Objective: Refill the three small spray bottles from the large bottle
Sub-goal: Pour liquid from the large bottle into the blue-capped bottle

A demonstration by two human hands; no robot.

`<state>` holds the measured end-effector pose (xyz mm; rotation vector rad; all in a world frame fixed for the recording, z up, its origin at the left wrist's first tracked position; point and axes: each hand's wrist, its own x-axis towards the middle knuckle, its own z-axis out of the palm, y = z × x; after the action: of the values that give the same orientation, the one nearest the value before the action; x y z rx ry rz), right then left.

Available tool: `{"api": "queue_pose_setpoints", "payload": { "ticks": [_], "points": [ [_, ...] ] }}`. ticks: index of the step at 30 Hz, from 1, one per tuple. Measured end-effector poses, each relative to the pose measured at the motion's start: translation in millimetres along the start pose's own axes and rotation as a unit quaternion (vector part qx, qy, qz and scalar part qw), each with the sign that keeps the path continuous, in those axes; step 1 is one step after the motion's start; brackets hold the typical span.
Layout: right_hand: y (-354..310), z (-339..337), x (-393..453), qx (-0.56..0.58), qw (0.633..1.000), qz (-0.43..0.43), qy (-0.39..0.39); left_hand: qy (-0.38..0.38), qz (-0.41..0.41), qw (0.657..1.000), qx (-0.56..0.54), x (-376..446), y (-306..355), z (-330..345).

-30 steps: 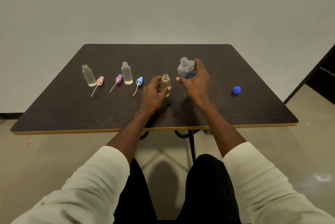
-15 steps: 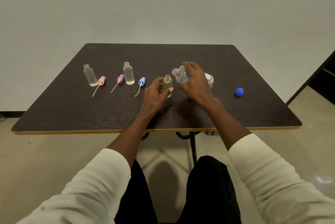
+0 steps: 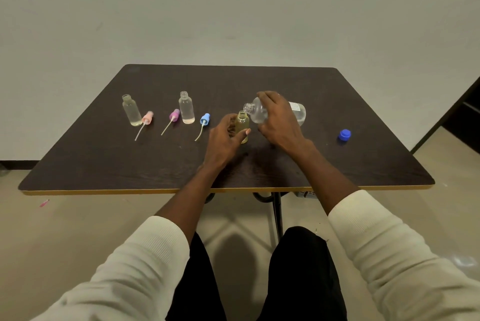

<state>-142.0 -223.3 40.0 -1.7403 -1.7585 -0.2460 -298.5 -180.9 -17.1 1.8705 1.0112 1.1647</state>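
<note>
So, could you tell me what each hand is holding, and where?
Left hand grips the yellowish small bottle by its body; right hand holds the tilted large bottle around its shoulder.

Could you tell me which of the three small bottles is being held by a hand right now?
The yellowish small bottle, gripped by the left hand beside the tilted large bottle. The two clear small bottles stand untouched further left.

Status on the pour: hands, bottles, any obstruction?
Left hand grips yellow bottle. Right hand holds large bottle tipped, mouth at its neck. Nothing blocking.
</note>
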Motion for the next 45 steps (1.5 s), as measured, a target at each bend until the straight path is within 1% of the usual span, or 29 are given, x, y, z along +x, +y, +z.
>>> {"api": "queue_pose_setpoints", "payload": {
  "ticks": [10, 21, 45],
  "points": [
    [-1.3, -3.9, 0.9, -0.038, 0.999, -0.023, 0.002, 0.003, 0.006, 1.000, 0.008, -1.7, 2.3, -0.6],
    [-2.8, -5.9, 1.6, -0.044, 0.998, -0.038, -0.006, 0.019, 0.014, 1.000, 0.021, -4.1, 4.6, -1.4],
    [-1.7, -10.6, 1.1, -0.067, 0.996, -0.067, 0.006, 0.041, 0.029, 0.998, 0.040, -5.0, 6.5, -3.1]
  ]
}}
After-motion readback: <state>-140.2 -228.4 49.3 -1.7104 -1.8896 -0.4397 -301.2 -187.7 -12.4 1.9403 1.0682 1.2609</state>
